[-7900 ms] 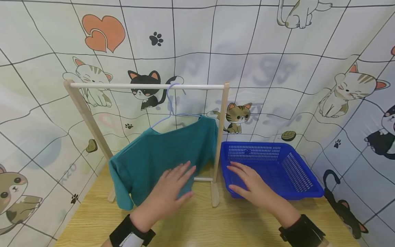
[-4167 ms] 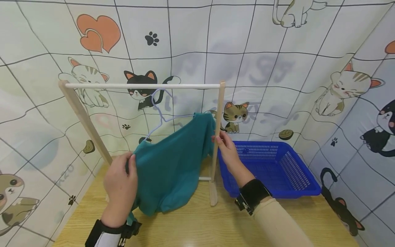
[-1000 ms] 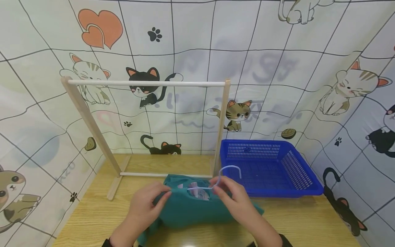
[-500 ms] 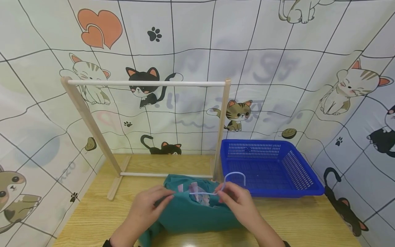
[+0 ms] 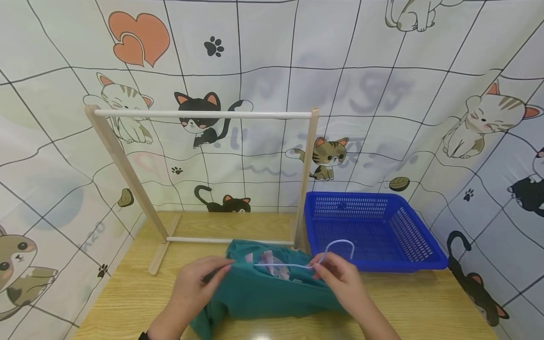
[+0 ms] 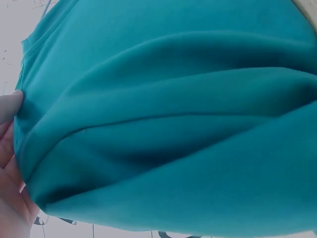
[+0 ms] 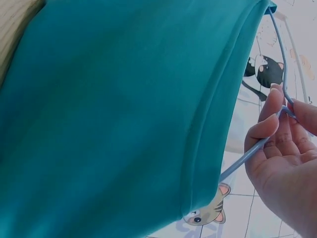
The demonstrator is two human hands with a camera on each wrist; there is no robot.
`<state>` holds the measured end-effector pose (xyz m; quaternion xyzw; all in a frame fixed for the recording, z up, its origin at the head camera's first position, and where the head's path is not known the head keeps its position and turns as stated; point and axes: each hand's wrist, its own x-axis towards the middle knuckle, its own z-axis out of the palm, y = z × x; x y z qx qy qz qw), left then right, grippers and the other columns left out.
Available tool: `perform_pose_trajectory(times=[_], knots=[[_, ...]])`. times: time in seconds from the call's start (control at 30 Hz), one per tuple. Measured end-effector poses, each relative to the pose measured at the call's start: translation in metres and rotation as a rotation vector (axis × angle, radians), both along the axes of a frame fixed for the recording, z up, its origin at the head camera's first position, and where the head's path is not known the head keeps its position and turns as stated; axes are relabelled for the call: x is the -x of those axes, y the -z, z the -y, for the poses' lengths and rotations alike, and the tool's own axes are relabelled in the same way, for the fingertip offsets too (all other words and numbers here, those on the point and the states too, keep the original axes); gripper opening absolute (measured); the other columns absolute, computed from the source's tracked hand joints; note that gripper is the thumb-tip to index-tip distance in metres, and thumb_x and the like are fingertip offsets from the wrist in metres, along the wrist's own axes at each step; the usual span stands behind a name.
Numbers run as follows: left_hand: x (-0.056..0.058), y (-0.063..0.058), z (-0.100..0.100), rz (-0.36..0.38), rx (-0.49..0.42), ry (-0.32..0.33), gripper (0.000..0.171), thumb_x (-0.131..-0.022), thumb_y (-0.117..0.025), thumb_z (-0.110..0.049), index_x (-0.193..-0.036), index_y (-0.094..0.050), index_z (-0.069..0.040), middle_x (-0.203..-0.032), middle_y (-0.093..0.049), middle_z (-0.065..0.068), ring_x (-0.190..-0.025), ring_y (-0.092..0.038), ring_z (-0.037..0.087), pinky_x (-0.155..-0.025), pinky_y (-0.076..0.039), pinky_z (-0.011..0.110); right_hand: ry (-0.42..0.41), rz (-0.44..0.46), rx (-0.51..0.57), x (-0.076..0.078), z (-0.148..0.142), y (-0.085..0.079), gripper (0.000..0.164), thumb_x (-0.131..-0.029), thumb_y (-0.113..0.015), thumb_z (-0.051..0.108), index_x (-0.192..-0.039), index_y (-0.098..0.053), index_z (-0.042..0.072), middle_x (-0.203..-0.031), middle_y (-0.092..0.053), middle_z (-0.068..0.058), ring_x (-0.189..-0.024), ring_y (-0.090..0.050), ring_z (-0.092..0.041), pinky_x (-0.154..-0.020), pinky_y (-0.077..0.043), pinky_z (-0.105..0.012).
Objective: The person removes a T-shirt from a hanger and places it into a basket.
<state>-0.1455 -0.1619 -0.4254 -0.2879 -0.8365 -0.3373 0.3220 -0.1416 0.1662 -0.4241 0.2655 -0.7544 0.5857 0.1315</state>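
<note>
A teal long-sleeved top hangs bunched low over the table in front of the rack, its neck opening facing up with pale labels inside. My left hand pinches the fabric at the left shoulder between thumb and fingers; in the left wrist view the teal cloth fills most of the picture. My right hand pinches a pale blue wire hanger at the neck below its hook. One arm of the hanger spans the neckline, and the other runs into the cloth, as the right wrist view shows.
A wooden garment rack with a white top rail stands behind the top. To its right sits a blue plastic basket with perforated sides. A cat-patterned sheet covers the walls behind the wood-grain table.
The top and hanger came off the rack rail and down to the table front. Over the last second my right hand drew the hanger rightward, while my left kept pinching the shoulder.
</note>
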Motion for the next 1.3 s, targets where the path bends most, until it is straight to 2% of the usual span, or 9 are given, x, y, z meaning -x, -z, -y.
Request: perform_pose_trajectory(times=[0.23, 0.47, 0.63, 0.83, 0.97, 1.07, 1.23, 1.3], knots=[[0.000, 0.003, 0.003, 0.019, -0.013, 0.026, 0.022, -0.078, -0.075, -0.006, -0.096, -0.074, -0.018, -0.089, -0.073, -0.005, -0.082, -0.069, 0.011, -0.078, -0.049, 0.011, 0.002, -0.037, -0.002, 0.001, -0.007, 0.005, 0.019, -0.091, -0.052, -0.010, -0.094, -0.065, 0.004, -0.088, -0.066, -0.007, -0.071, -0.062, -0.014, -0.059, -0.051, -0.024], [-0.002, 0.003, 0.008, 0.081, -0.062, 0.036, 0.021, -0.080, -0.073, -0.005, -0.096, -0.074, -0.018, -0.092, -0.072, -0.007, -0.086, -0.068, 0.008, -0.078, -0.049, 0.010, -0.031, -0.061, 0.026, 0.001, -0.013, 0.008, 0.021, -0.090, -0.049, -0.014, -0.095, -0.064, 0.000, -0.088, -0.067, 0.000, -0.071, -0.062, -0.014, -0.059, -0.051, -0.025], [-0.004, 0.002, 0.010, 0.084, -0.104, 0.039, 0.023, -0.080, -0.073, -0.001, -0.095, -0.074, -0.017, -0.090, -0.073, -0.005, -0.084, -0.068, 0.009, -0.077, -0.049, 0.010, -0.005, -0.012, -0.009, 0.000, -0.017, 0.008, 0.020, -0.092, -0.049, -0.009, -0.096, -0.064, 0.004, -0.086, -0.066, 0.004, -0.072, -0.062, -0.013, -0.058, -0.049, -0.027], [-0.006, -0.001, 0.012, 0.096, -0.135, 0.019, 0.023, -0.080, -0.071, 0.000, -0.094, -0.073, -0.018, -0.088, -0.072, -0.004, -0.081, -0.068, 0.008, -0.073, -0.050, 0.011, -0.006, 0.067, -0.018, -0.002, -0.021, 0.007, 0.018, -0.094, -0.049, -0.005, -0.096, -0.063, 0.005, -0.087, -0.067, 0.000, -0.075, -0.064, -0.013, -0.058, -0.051, -0.029], [-0.007, -0.002, 0.014, 0.112, -0.192, -0.032, 0.022, -0.079, -0.071, 0.004, -0.090, -0.074, -0.015, -0.085, -0.072, -0.001, -0.076, -0.065, 0.002, -0.067, -0.050, 0.010, -0.005, 0.092, -0.001, -0.002, -0.024, 0.007, 0.017, -0.095, -0.049, -0.003, -0.096, -0.063, 0.006, -0.087, -0.067, -0.001, -0.074, -0.064, -0.012, -0.058, -0.051, -0.029], [-0.007, -0.003, 0.016, 0.114, -0.220, -0.088, 0.022, -0.078, -0.072, 0.005, -0.087, -0.074, -0.015, -0.084, -0.072, -0.001, -0.073, -0.062, -0.002, -0.065, -0.049, 0.010, -0.017, 0.076, 0.015, -0.002, -0.026, 0.007, 0.017, -0.095, -0.047, -0.004, -0.097, -0.063, 0.003, -0.089, -0.066, -0.004, -0.073, -0.063, -0.012, -0.058, -0.051, -0.028], [-0.005, -0.003, 0.015, 0.075, -0.263, -0.140, 0.022, -0.074, -0.074, 0.008, -0.085, -0.074, -0.011, -0.080, -0.072, 0.003, -0.072, -0.062, -0.001, -0.064, -0.049, 0.010, -0.016, 0.064, 0.025, -0.002, -0.027, 0.007, 0.017, -0.095, -0.047, -0.006, -0.097, -0.062, 0.000, -0.091, -0.066, 0.001, -0.074, -0.063, -0.009, -0.059, -0.051, -0.026], [-0.005, -0.003, 0.014, 0.089, -0.296, -0.174, 0.022, -0.074, -0.074, 0.008, -0.084, -0.075, -0.011, -0.081, -0.072, 0.004, -0.071, -0.062, -0.002, -0.063, -0.049, 0.009, -0.009, 0.063, 0.040, -0.003, -0.028, 0.007, 0.017, -0.094, -0.047, -0.007, -0.096, -0.062, -0.001, -0.091, -0.066, 0.002, -0.074, -0.063, -0.009, -0.059, -0.051, -0.026]])
